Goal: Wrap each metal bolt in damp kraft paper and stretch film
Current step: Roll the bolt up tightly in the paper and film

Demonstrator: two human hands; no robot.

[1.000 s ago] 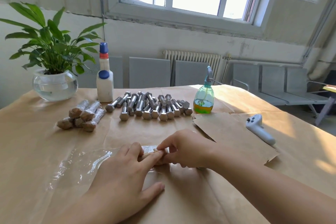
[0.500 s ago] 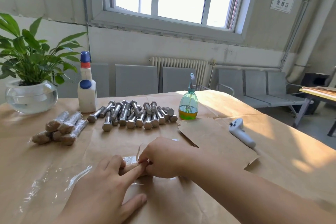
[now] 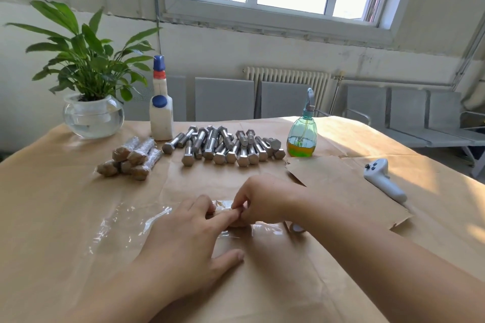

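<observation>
Step in hand, by judgement: the stretch-film stage on one bolt. The left hand (image 3: 183, 241) lies flat with fingers extended, forefinger pressing down on a small paper-wrapped bundle (image 3: 223, 211) at the near centre of the tabletop (image 3: 52, 217). The right hand (image 3: 262, 202) has its fingers curled and pinches the same bundle at its far edge; whether it grips film, paper, or both cannot be told, as the hands cover most of it. A sheet of stretch film (image 3: 126, 225) lies spread under and to the left of the bundle, creased and glinting. Five or so finished wrapped bolts (image 3: 131, 157) are stacked at the left rear; the unwrapped bolts (image 3: 225, 147) form a sizeable pile at centre rear, so the task appears to be in its early portion. A spray bottle (image 3: 301, 136) stands just right of that pile, and cut kraft paper sheets (image 3: 341, 183) lie near the right forearm. Next move, as assessed: roll the bundle into the film under steady tension, keeping the paper closed, then fold in the loose ends. A white controller (image 3: 383, 178) lies at the far right.
</observation>
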